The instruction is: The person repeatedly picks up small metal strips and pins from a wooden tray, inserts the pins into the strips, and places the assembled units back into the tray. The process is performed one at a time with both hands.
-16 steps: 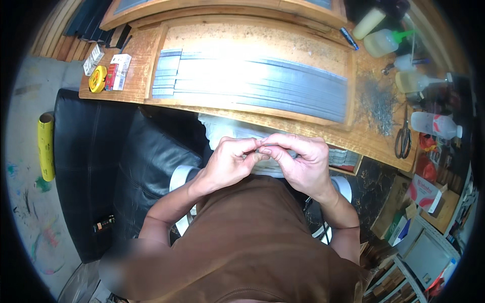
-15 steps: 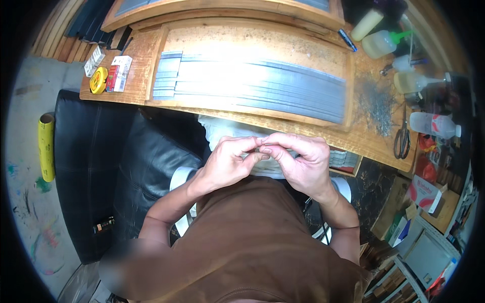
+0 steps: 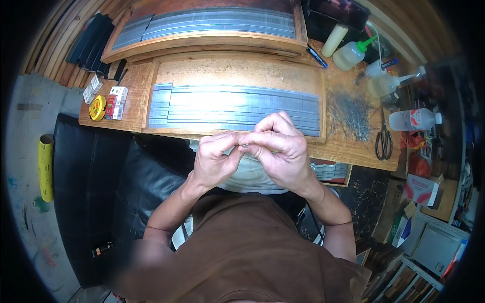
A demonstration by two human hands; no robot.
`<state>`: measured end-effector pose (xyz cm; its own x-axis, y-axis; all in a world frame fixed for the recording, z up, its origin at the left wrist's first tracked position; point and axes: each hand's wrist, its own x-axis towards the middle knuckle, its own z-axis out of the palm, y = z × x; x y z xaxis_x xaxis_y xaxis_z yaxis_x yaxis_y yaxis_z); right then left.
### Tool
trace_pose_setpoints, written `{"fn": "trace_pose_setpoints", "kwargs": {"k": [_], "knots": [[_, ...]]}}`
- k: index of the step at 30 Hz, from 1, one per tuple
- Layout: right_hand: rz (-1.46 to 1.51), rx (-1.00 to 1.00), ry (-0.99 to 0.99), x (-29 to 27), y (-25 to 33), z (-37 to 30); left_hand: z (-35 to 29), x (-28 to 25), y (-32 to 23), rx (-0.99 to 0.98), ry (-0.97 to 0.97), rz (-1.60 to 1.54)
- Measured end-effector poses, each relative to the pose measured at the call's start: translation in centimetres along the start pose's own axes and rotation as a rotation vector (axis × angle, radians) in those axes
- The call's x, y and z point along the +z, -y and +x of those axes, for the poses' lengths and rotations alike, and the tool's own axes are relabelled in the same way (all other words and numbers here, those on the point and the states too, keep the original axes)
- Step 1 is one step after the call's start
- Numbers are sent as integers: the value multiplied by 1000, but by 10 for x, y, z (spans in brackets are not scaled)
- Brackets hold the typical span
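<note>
Both hands (image 3: 252, 151) have risen toward the wooden tray (image 3: 237, 70), fingertips pinched together.

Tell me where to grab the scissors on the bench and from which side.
Grip the scissors by the black finger loops at the end nearest the person, coming from the bench's near edge. They lie flat, blades pointing away, with loose metal bits just left.
</note>
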<state>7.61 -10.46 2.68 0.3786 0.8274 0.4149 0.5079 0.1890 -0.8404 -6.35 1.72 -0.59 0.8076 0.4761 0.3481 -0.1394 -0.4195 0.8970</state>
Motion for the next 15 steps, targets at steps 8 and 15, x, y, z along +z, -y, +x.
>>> {"fn": "trace_pose_setpoints", "kwargs": {"k": [8,15], "knots": [[120,94,-6,9,-13,-13,-7,7,13,-9,13,-53],[41,-9,10,4,-11,-9,-11,-2,21,-84,137,-25]]}}
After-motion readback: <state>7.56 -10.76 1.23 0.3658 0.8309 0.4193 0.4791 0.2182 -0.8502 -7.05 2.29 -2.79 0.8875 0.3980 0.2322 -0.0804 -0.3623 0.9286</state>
